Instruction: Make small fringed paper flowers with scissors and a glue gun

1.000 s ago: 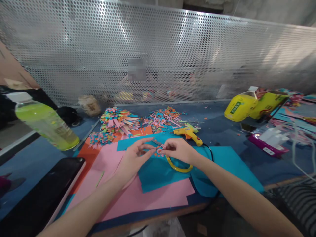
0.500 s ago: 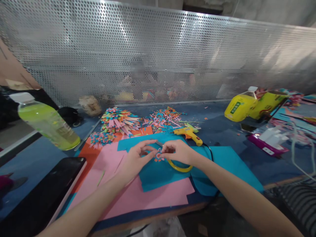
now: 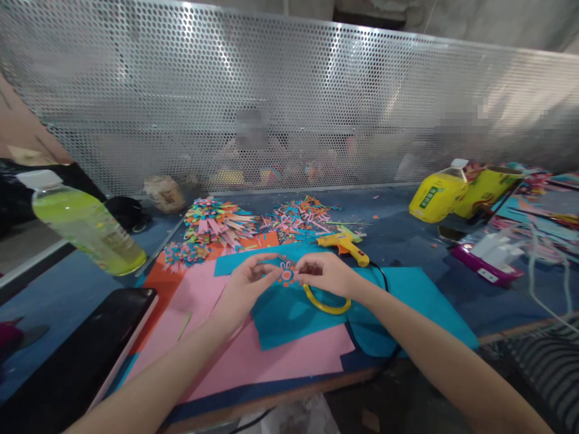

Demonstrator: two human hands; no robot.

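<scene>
A small paper flower (image 3: 287,275) with an orange centre, pale ring and pink loops on top is held up between my hands. My left hand (image 3: 251,283) pinches its left edge between thumb and fingertips. My right hand (image 3: 326,276) has closed fingers on its right edge. Under the right hand lies a pair of scissors with a yellow handle (image 3: 326,306), partly covered by that hand. Beneath both hands a blue sheet (image 3: 289,325) rests on a larger pink sheet (image 3: 217,367). Just behind the right hand is a yellow glue gun (image 3: 344,244).
Fringed paper strips (image 3: 217,220) and loose paper scraps (image 3: 301,217) lie behind my hands, against a perforated metal screen (image 3: 289,78). A green drink bottle (image 3: 85,223) and a black case (image 3: 85,355) are at left. At right are a yellow bottle (image 3: 436,196) and a purple power strip (image 3: 486,265).
Both hands have lifted slightly with the paper flower, which now faces me more fully and shows two pink loops at its top. The surrounding things have stayed put.
</scene>
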